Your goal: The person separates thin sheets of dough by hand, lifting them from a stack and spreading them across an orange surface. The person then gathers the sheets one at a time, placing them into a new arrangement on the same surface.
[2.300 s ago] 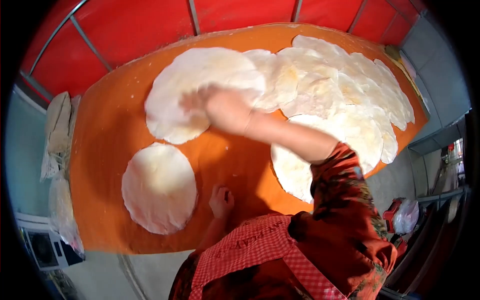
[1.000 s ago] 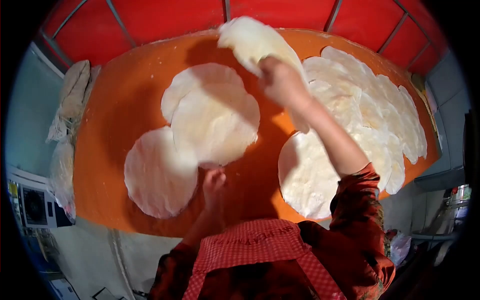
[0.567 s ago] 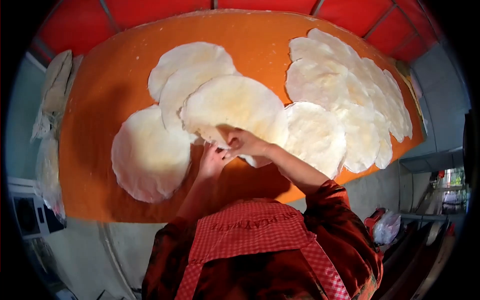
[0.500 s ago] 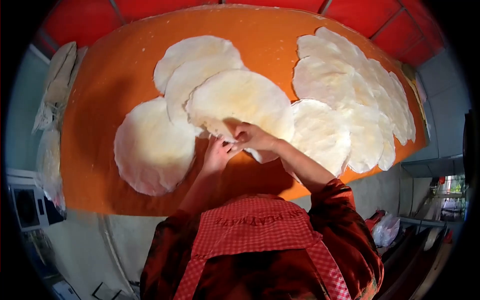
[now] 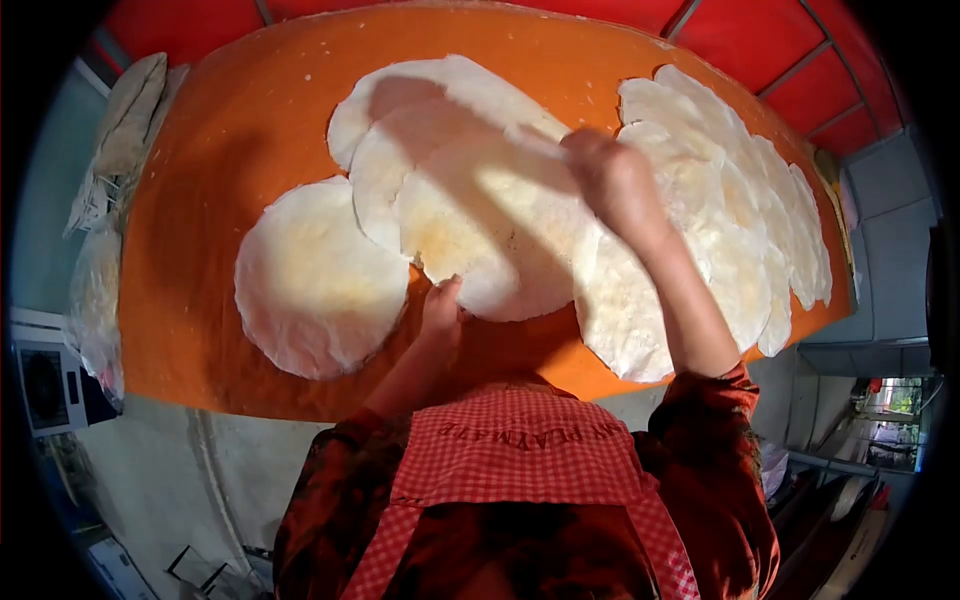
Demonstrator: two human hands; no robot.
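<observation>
Orange tabletop (image 5: 180, 330), left hand (image 5: 441, 314) pinching flatbread (image 5: 500, 265) at near edge, right hand (image 5: 620, 185) raised, curled — grip too blurred to tell

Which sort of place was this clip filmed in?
Probably a small bakery or bread-making workspace, though a home kitchen isn't ruled out: thin round flatbreads lie spread, many overlapping, across a large orange table, and the person wears a red checked apron.

Right hand (image 5: 618, 188) blurred; I can't quite tell whether it pinches the middle round sheet (image 5: 505, 240)
</observation>
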